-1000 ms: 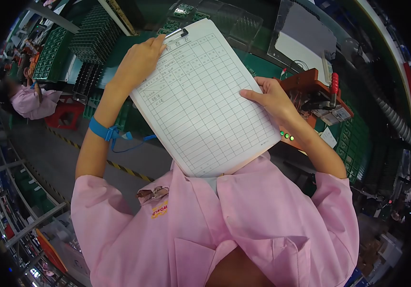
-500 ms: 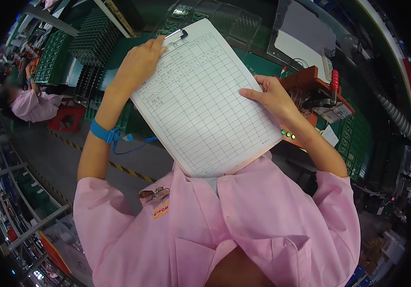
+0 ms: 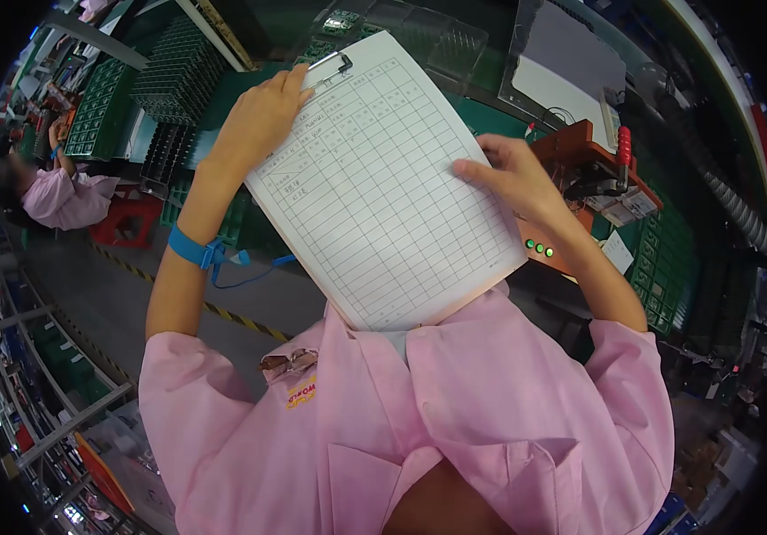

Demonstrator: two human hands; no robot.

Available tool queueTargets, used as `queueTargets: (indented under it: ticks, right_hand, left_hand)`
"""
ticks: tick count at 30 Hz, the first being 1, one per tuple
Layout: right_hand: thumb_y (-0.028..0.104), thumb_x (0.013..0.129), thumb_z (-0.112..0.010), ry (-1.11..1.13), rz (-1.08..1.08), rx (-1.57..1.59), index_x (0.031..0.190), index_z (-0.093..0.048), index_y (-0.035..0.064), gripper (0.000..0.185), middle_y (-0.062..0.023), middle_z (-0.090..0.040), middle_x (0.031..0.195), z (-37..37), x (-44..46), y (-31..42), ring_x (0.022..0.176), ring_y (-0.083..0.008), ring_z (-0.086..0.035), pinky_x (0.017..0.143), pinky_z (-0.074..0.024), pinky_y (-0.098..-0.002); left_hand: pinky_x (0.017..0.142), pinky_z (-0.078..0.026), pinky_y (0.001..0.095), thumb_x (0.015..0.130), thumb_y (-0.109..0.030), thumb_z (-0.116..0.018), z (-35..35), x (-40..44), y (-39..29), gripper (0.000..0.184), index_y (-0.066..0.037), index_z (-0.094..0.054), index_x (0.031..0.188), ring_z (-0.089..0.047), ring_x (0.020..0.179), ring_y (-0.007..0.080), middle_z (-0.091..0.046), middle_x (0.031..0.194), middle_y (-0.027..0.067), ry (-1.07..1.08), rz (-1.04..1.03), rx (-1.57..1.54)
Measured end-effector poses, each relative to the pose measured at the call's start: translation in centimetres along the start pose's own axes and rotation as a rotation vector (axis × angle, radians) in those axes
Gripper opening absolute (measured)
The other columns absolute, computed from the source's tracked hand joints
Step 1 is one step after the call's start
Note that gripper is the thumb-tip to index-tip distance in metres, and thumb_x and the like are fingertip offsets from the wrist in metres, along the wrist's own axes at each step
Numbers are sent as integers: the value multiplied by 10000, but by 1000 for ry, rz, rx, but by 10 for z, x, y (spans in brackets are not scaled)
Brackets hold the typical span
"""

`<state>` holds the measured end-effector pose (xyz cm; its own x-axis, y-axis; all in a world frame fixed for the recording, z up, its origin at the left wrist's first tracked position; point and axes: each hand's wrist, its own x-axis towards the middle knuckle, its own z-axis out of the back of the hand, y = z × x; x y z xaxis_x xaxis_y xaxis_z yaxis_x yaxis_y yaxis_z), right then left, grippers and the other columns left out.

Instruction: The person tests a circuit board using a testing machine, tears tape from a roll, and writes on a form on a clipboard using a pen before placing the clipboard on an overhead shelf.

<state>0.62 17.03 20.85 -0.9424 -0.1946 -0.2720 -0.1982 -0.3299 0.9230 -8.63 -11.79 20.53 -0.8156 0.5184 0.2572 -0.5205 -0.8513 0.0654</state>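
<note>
A clipboard with a printed grid form lies tilted in front of my chest, its lower edge against my pink shirt. A few handwritten entries show at the form's upper left, under the metal clip. My left hand is closed round the upper left edge beside the clip, and a blue wrist strap with a cord is on that arm. At the right edge, my right hand has its thumb over the paper and its fingers at the border, slightly blurred; the fingertips behind are hidden.
Behind the clipboard's right side stands an orange-brown fixture with a red-handled clamp and lit green buttons. Green trays and a black rack are at left. A co-worker in pink sits by a red stool.
My right hand has shifted slightly at the clipboard's edge, its thumb moving a little right and up. My left hand and the clipboard have hardly moved.
</note>
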Motion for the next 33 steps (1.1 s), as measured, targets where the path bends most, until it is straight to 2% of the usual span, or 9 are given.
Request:
queueTargets:
  ticks: [1, 3, 4, 8, 11, 13, 17, 29, 33]
  right_hand:
    - [110, 746, -646, 0, -1, -1, 995, -551, -58, 315, -155, -617, 851, 9, 6, -8, 639, -152, -606, 548, -493, -194]
    - [89, 748, -633, -322, 345, -448, 1041, -523, -58, 345, -179, -599, 927, 26, 16, -25, 703, -184, -612, 597, -494, -201]
    - [89, 748, -633, -321, 335, -452, 1041, -523, -58, 345, -179, -599, 927, 21, 13, -34, 703, -184, -612, 597, -494, -201]
    - [70, 719, -652, 163, -225, 697, 1060, -498, -63, 398, -181, -600, 937, -10, 1, -56, 696, -198, -615, 595, -509, -235]
    - [50, 717, -646, 151, -216, 759, 1071, -488, -59, 402, -184, -601, 940, -20, -3, -75, 704, -203, -619, 592, -511, -233]
    - [29, 716, -639, 138, -191, 820, 1082, -478, -55, 409, -187, -603, 943, -23, 0, -81, 711, -207, -623, 588, -514, -231]
    - [7, 713, -635, 133, -227, 856, 1087, -476, -48, 410, -189, -603, 946, -13, 2, -94, 710, -216, -628, 588, -521, -236]
    - [-11, 733, -604, 100, -363, 776, 1082, -484, -41, 371, -193, -593, 980, -42, -2, -158, 781, -238, -626, 656, -528, -271]
    - [13, 747, -613, 74, -408, 733, 1087, -488, -32, 365, -189, -592, 990, -45, -6, -174, 793, -240, -622, 669, -528, -283]
  left_hand:
    - [702, -488, 322, 914, -248, -363, 0, 0, 1, 344, -29, -427, 1172, -600, 773, 275, -573, 1019, 143, -26, -1, -10]
    - [713, -485, 335, 911, -248, -366, -1, -1, 0, 331, -27, -438, 1148, -602, 786, 280, -581, 989, 149, -75, -3, -35]
    - [713, -485, 335, 911, -248, -366, -5, -1, 0, 331, -27, -438, 1148, -602, 786, 280, -581, 989, 149, -71, -5, -45]
    - [764, -475, 345, 910, -235, -372, -41, 13, 6, 349, -50, -417, 1203, -587, 873, 281, -548, 1087, 155, 46, 52, -167]
    - [898, -398, 391, 878, -264, -429, -52, 1, -3, 434, -91, -373, 1272, -489, 1066, 297, -451, 1234, 143, 100, 136, -428]
    - [1019, -240, 429, 769, -391, -558, -29, -31, -32, 643, -137, -332, 1315, -289, 1240, 299, -312, 1351, 110, -60, -190, -572]
    - [1073, -80, 447, 471, -502, -721, 4, -93, -71, 975, -219, -330, 1317, -175, 1288, 269, -229, 1398, 61, 442, -320, -433]
    - [1075, -96, 446, 466, -496, -707, -116, -137, -86, 958, -236, -335, 1310, -208, 1272, 235, -254, 1390, 15, 396, -348, -496]
    - [1055, -162, 427, 547, -426, -689, -144, -143, -93, 803, -222, -395, 1265, -262, 1240, 220, -310, 1352, 10, 313, -347, -562]
